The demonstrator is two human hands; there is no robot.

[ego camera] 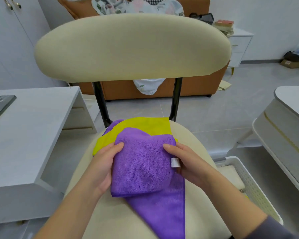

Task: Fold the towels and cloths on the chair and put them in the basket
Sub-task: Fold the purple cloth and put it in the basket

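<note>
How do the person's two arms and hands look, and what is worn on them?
The left hand and the right hand are both bare: no gloves, rings or watch show. The left forearm is uncovered down to the picture's edge. On the right arm, a dark grey fabric sleeve ends short of the wrist.

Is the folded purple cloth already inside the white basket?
No, the left hand and the right hand hold the folded purple cloth over the chair seat, while the white basket stands apart at the right.
</note>
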